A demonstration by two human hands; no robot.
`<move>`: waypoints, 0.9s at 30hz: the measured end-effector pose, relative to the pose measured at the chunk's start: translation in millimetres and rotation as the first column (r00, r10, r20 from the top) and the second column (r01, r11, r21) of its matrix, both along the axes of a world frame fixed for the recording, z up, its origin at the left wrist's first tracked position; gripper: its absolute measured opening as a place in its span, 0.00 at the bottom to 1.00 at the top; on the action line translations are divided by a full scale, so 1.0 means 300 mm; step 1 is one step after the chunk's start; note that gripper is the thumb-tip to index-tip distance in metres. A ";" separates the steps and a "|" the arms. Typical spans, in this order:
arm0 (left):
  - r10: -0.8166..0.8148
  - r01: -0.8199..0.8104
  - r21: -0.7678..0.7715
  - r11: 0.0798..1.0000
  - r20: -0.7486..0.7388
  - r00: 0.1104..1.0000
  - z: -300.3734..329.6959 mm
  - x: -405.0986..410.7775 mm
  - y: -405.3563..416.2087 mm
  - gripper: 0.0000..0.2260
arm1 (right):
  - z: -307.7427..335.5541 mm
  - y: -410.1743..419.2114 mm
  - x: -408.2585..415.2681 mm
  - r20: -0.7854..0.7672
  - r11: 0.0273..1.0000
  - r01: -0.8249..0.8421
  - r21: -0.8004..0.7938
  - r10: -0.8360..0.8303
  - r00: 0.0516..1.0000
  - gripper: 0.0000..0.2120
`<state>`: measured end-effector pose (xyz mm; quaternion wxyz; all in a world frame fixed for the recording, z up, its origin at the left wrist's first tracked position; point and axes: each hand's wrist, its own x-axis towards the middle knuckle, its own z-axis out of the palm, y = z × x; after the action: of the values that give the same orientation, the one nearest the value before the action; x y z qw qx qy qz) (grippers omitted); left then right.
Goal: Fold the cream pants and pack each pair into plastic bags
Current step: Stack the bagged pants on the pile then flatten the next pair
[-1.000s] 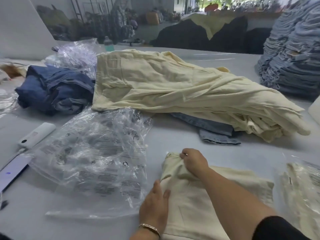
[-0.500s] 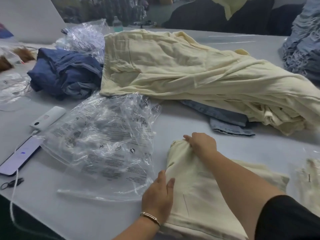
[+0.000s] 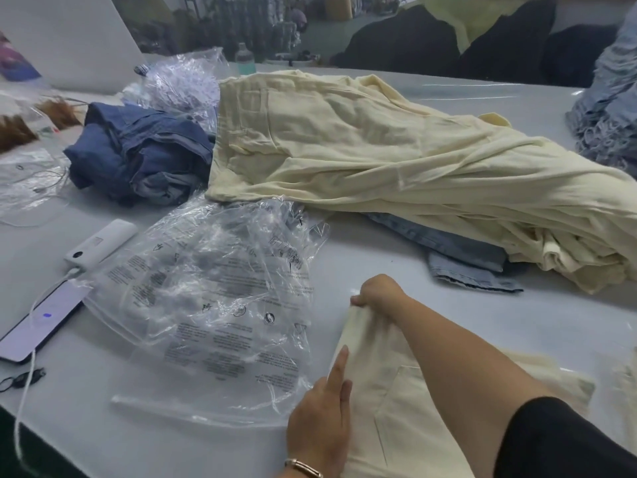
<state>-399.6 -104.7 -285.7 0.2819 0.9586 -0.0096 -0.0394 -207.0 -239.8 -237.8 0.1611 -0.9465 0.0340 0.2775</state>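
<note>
Right hand [image 3: 377, 294] at lower centre of frame, fingers curled, pinching the top corner of the folded cream pants [image 3: 389, 408], forearm crossing over them. Left hand [image 3: 322, 420] at bottom centre, fingers straight and together, laid flat along the left edge of the same pair; bracelet [image 3: 305, 468] on the wrist. Folded pair lies on the grey table [image 3: 379, 257] at lower right of frame, its left edge just beside the clear plastic bags [image 3: 213, 305], which sit crumpled at centre left with printed text showing. Unfolded cream pants pile [image 3: 396, 160] spreads across upper centre to right, lying on top of light denim [image 3: 465, 257]. Dark blue garment [image 3: 138, 157] bunched at left, touching the pile. White power bank [image 3: 100, 243] and phone [image 3: 38, 326] at left edge, cable between them. Stack of denim [image 3: 606, 108] at far right.
</note>
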 end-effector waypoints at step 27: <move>-0.441 0.300 0.458 0.837 0.240 0.865 0.036 -0.108 0.036 0.24 | -0.073 -0.294 -1.007 0.498 0.880 -0.203 -0.429 0.419 0.759 0.29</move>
<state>-432.1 -93.8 -274.9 0.0579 0.9673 -0.2371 0.0688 -509.0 -328.1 -259.8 -0.0562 -0.9901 -0.1281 -0.0101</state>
